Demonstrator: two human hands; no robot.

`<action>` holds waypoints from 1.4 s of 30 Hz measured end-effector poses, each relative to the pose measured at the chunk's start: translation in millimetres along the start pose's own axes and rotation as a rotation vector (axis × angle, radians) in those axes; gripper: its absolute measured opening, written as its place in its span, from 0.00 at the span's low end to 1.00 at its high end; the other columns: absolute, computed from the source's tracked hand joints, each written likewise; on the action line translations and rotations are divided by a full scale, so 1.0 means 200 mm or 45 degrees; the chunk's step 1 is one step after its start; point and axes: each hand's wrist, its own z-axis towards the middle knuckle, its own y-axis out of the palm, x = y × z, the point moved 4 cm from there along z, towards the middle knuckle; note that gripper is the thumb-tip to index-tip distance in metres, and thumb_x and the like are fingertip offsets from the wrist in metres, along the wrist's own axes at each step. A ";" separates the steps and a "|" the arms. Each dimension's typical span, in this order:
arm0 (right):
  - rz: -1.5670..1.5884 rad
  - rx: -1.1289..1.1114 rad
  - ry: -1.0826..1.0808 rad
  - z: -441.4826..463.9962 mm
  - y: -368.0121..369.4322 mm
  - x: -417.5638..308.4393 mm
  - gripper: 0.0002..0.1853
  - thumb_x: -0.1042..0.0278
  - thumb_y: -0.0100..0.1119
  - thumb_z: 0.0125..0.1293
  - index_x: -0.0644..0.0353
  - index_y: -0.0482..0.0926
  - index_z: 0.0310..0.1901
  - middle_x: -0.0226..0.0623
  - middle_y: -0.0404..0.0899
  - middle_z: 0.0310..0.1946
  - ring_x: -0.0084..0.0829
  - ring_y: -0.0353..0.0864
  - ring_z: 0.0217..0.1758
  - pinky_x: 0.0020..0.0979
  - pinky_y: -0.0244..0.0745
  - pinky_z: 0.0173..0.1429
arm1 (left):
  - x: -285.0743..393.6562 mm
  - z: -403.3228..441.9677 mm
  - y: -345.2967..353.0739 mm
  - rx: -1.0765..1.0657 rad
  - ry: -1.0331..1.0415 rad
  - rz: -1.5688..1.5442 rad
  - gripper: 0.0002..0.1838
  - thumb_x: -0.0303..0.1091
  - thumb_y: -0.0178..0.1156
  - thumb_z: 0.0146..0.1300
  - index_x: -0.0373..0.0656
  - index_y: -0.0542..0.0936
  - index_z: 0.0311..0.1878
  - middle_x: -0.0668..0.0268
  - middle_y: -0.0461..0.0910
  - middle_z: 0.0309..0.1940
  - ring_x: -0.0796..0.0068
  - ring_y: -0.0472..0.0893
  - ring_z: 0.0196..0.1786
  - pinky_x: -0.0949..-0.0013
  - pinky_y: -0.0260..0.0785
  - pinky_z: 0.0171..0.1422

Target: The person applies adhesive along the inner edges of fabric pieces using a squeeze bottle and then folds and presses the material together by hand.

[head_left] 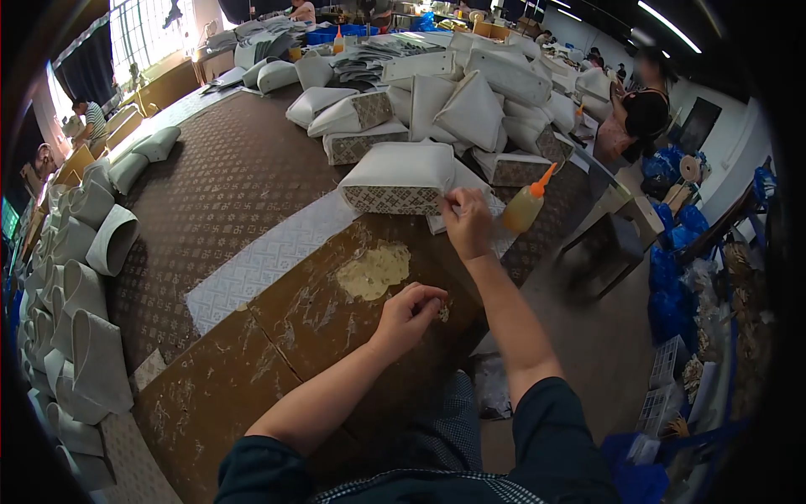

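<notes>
The white piece (401, 168), with a patterned base strip facing the wearer, lay on its side at the far end of the brown board (220, 382), in front of a loose pile of similar pieces (470, 97). The right hand (468, 223) was at its right end, fingers bent against the edge; whether they gripped or merely touched could not be told. The left hand (409, 317) was above the board, fingers curled in and thumb drawn against them; no held object was visible.

Risks noted: a yellowish patch (374, 270), apparently glue, lay on the board between the left hand and the piece. Were the piece dragged straight back, its pale surface could be soiled; the patch's wetness could not be judged. The squeeze bottle (524, 210) stood just beside the right hand, and an outward swing of that wrist could tip it, spilling onto the patterned table cover (243, 155). A backward shove might unsettle the pile, its pieces being stacked at uneven angles.
</notes>
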 end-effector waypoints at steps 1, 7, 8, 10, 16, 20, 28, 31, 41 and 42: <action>0.042 0.051 0.045 -0.02 -0.05 -0.06 0.07 0.72 0.68 0.58 0.60 0.77 0.32 0.36 0.79 0.27 0.37 0.78 0.32 0.36 0.73 0.37 | 0.01 0.00 0.00 0.007 0.011 -0.069 0.08 0.25 0.58 0.66 0.39 0.82 0.46 0.66 0.77 0.33 0.81 0.79 0.34 0.75 0.70 0.39; 0.705 0.223 0.726 -0.21 -0.64 -0.19 0.06 0.69 0.59 0.69 0.62 0.78 0.37 0.23 0.77 0.28 0.16 0.72 0.31 0.21 0.68 0.38 | 0.28 0.01 -0.25 0.452 0.455 -0.041 0.06 0.24 0.56 0.69 0.39 0.80 0.45 0.70 0.77 0.32 0.84 0.73 0.30 0.79 0.67 0.34; 0.862 0.223 0.775 -0.27 -0.73 -0.16 0.06 0.68 0.56 0.71 0.62 0.78 0.40 0.21 0.77 0.33 0.14 0.72 0.35 0.20 0.67 0.41 | 0.35 0.02 -0.32 0.483 0.398 -0.228 0.06 0.25 0.55 0.70 0.39 0.79 0.46 0.71 0.77 0.32 0.85 0.72 0.30 0.79 0.66 0.34; 1.202 0.304 0.943 -0.45 -0.90 -0.12 0.07 0.68 0.56 0.72 0.63 0.78 0.41 0.24 0.78 0.35 0.14 0.72 0.37 0.20 0.68 0.43 | 0.39 0.01 -0.44 0.693 0.530 -0.139 0.06 0.29 0.54 0.72 0.39 0.78 0.46 0.72 0.76 0.33 0.85 0.72 0.33 0.78 0.66 0.36; 1.447 0.427 1.248 -0.95 -1.36 -0.22 0.06 0.67 0.55 0.72 0.60 0.76 0.43 0.30 0.81 0.39 0.21 0.79 0.43 0.26 0.75 0.49 | 0.19 -0.11 -0.04 0.091 -0.314 -0.328 0.27 0.48 0.53 0.73 0.38 0.72 0.65 0.65 0.79 0.50 0.75 0.79 0.48 0.74 0.73 0.47; 1.369 0.562 1.420 -1.29 -1.54 -0.31 0.07 0.65 0.55 0.73 0.60 0.77 0.43 0.32 0.81 0.43 0.23 0.79 0.47 0.28 0.75 0.52 | 0.31 -0.36 0.39 -0.507 -0.747 -0.310 0.29 0.51 0.54 0.71 0.39 0.74 0.65 0.63 0.80 0.48 0.74 0.77 0.46 0.72 0.71 0.49; 1.261 0.568 1.636 -2.15 -1.64 -0.46 0.07 0.66 0.54 0.71 0.58 0.77 0.42 0.31 0.78 0.39 0.24 0.78 0.43 0.30 0.75 0.50 | 0.17 -0.92 0.73 -0.464 -1.095 -0.706 0.26 0.47 0.60 0.68 0.38 0.76 0.61 0.56 0.79 0.52 0.66 0.77 0.54 0.64 0.69 0.59; 0.828 0.439 2.132 -2.33 -1.65 -0.58 0.09 0.62 0.54 0.71 0.58 0.78 0.44 0.31 0.78 0.39 0.23 0.77 0.40 0.29 0.76 0.44 | 0.00 -1.15 0.71 -0.348 -1.366 -0.789 0.26 0.45 0.59 0.69 0.34 0.74 0.62 0.55 0.79 0.53 0.64 0.78 0.54 0.63 0.69 0.61; 0.167 -0.219 1.374 -1.53 -1.91 -0.80 0.16 0.58 0.54 0.71 0.67 0.77 0.40 0.38 0.79 0.27 0.32 0.79 0.28 0.32 0.74 0.33 | 0.14 -1.03 0.87 -0.337 -1.157 -0.801 0.18 0.38 0.55 0.71 0.35 0.73 0.57 0.62 0.78 0.48 0.72 0.76 0.49 0.68 0.68 0.58; -0.005 -0.356 1.358 -1.48 -1.91 -0.78 0.16 0.58 0.54 0.71 0.67 0.76 0.39 0.41 0.79 0.27 0.35 0.79 0.28 0.34 0.74 0.32 | 0.16 -1.03 0.87 -0.366 -1.128 -0.785 0.19 0.38 0.55 0.71 0.35 0.72 0.58 0.61 0.78 0.50 0.71 0.76 0.51 0.68 0.68 0.59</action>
